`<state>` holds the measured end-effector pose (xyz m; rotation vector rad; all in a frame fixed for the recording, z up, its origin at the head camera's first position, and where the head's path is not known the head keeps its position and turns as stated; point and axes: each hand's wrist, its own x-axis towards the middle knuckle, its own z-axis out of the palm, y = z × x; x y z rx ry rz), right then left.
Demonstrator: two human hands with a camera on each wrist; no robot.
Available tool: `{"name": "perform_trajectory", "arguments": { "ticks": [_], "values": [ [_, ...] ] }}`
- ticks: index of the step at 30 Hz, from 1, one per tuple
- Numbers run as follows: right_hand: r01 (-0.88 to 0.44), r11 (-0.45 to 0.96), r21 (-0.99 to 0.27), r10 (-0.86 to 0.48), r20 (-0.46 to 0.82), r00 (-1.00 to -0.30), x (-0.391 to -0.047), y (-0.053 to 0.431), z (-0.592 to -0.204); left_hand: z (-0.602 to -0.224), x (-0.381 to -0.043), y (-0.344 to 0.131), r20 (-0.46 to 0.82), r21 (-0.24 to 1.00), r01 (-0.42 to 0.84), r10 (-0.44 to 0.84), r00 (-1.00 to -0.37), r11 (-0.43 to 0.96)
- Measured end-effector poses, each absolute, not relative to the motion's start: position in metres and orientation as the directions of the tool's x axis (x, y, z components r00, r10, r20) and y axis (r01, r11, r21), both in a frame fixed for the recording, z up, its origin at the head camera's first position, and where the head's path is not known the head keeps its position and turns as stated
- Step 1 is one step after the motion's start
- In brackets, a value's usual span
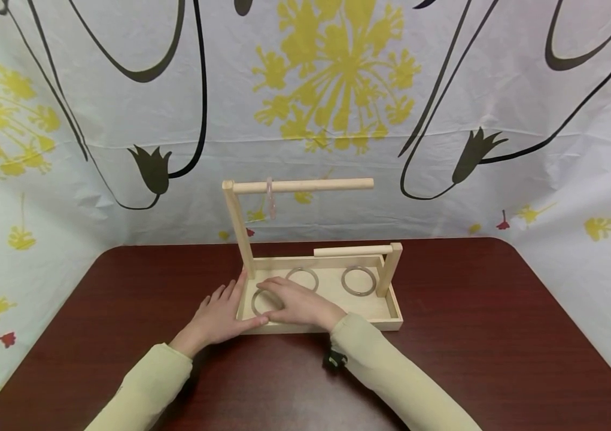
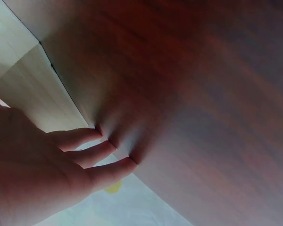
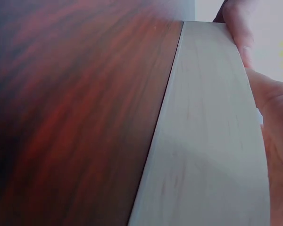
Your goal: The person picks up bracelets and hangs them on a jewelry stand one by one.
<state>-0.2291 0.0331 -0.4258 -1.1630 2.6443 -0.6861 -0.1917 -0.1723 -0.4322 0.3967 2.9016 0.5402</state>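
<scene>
A shallow wooden tray (image 1: 332, 327) with two posts stands on the dark table. My left hand (image 1: 221, 314) braces its front left corner, the thumb along the front wall. In the left wrist view the left hand's straight fingers (image 2: 108, 176) touch the tabletop beside the tray. Inside the tray my right hand (image 1: 300, 305) spans the left ring (image 1: 254, 302), thumb and fingertips at opposite sides of it. That ring lies flat, partly covered by the hand. Two more translucent rings lie in the tray, a middle ring (image 1: 317, 280) and a right ring (image 1: 358, 294).
A tall left post (image 1: 237, 227) carries a long upper rod (image 1: 327, 185), with a pinkish ring (image 1: 271, 206) hanging on it. A short right post (image 1: 389, 272) bears a lower rod (image 1: 353, 251) pointing left. Behind the table (image 1: 472, 311) hangs a patterned cloth (image 1: 219, 108).
</scene>
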Motion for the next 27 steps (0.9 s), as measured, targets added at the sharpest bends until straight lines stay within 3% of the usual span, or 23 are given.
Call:
{"name": "perform_trajectory", "arguments": {
  "ticks": [9, 27],
  "values": [
    [-0.635, 0.637, -0.437, -0.714, -0.024, -0.699, -0.232, 0.032, -0.425, -0.433, -0.193, -0.172, -0.115, 0.371, 0.226, 0.285, -0.951, 0.901],
    [-0.589, 0.658, -0.47, -0.653, 0.033, -0.756, -0.241, 0.031, -0.435, -0.432, -0.192, -0.172, -0.115, 0.379, 0.216, 0.278, -0.954, 0.9]
  ]
}}
